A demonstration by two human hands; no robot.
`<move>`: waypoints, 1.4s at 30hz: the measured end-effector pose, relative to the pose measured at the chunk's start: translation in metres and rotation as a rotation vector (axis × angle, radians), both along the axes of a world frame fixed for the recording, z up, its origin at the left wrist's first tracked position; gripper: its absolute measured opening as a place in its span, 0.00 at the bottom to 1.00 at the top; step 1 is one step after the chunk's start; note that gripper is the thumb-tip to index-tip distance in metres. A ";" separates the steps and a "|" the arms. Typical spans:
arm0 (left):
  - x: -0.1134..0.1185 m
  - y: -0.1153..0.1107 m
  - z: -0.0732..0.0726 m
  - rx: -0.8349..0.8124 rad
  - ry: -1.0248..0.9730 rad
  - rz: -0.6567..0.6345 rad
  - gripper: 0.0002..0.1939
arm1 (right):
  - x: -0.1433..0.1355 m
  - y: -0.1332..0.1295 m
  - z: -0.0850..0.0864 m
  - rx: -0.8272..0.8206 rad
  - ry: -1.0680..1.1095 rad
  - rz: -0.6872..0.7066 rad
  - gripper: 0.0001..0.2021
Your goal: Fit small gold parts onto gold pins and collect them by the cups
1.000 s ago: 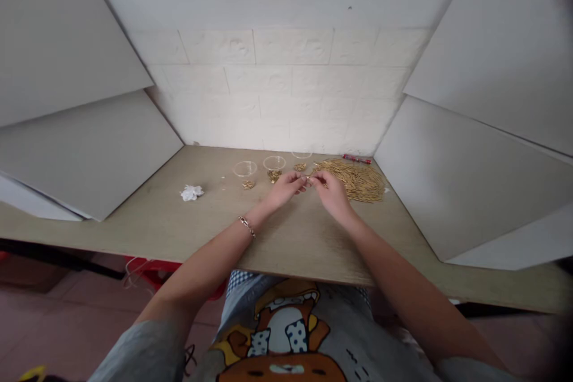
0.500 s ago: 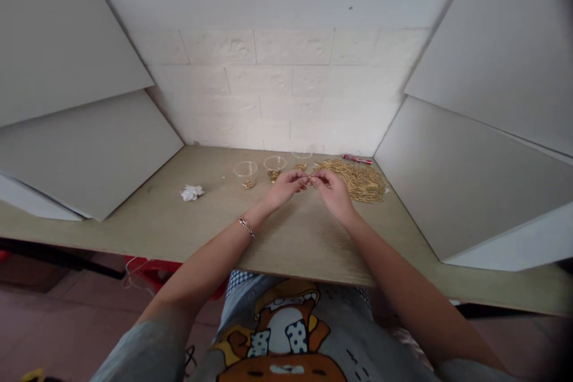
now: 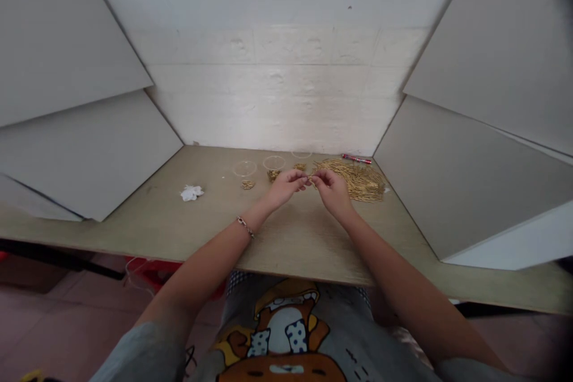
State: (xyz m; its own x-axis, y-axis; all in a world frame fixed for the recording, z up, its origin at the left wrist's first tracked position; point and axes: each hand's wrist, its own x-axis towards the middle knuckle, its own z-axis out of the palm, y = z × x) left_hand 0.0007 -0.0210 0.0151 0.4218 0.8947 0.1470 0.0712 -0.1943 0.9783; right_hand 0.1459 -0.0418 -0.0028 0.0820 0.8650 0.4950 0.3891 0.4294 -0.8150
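Note:
Over the table my left hand [image 3: 289,185] and my right hand [image 3: 332,190] meet fingertip to fingertip, both pinched. Between them is a small gold-coloured piece [image 3: 310,179], too small and too covered by the fingers to name. A wide pile of thin gold-coloured sticks [image 3: 358,179] lies just beyond and right of my right hand. Behind my left hand stands a clear round tub [image 3: 274,163] with gold-coloured bits in it, partly hidden by the hand. One small heap of gold bits [image 3: 299,166] lies behind the fingertips, another heap [image 3: 248,185] to the left.
Another clear tub [image 3: 245,169] stands at the left, and a clear round rim [image 3: 302,154] shows near the wall. A red pen-like tube [image 3: 357,159] lies behind the pile. Crumpled white tissue [image 3: 192,193] sits farther left. Grey panels [image 3: 111,149] flank the table [image 3: 304,250] on both sides.
Both hands stay together in almost the same place, fingertips still pinched. The picture is a little darker; nothing else has visibly moved.

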 end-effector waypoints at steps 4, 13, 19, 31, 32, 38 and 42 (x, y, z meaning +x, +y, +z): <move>0.000 0.001 0.000 0.000 0.007 -0.007 0.07 | -0.001 -0.001 0.002 0.000 -0.012 -0.021 0.07; 0.000 0.001 0.000 0.000 0.010 0.015 0.06 | -0.001 -0.003 0.005 0.001 -0.068 -0.027 0.07; -0.001 0.000 0.002 0.024 0.029 0.013 0.08 | -0.001 -0.003 0.004 0.012 -0.084 -0.014 0.07; 0.000 -0.001 0.004 0.030 0.043 0.010 0.08 | -0.001 -0.007 0.005 0.091 -0.251 -0.100 0.08; 0.000 -0.001 0.004 0.033 0.042 0.013 0.08 | 0.000 -0.007 0.005 0.103 -0.268 -0.102 0.08; 0.001 -0.002 0.003 0.088 0.091 0.037 0.07 | 0.000 -0.006 0.002 0.124 -0.328 -0.136 0.08; 0.001 -0.002 0.004 0.099 0.096 0.072 0.07 | -0.001 -0.006 0.002 0.128 -0.335 -0.135 0.07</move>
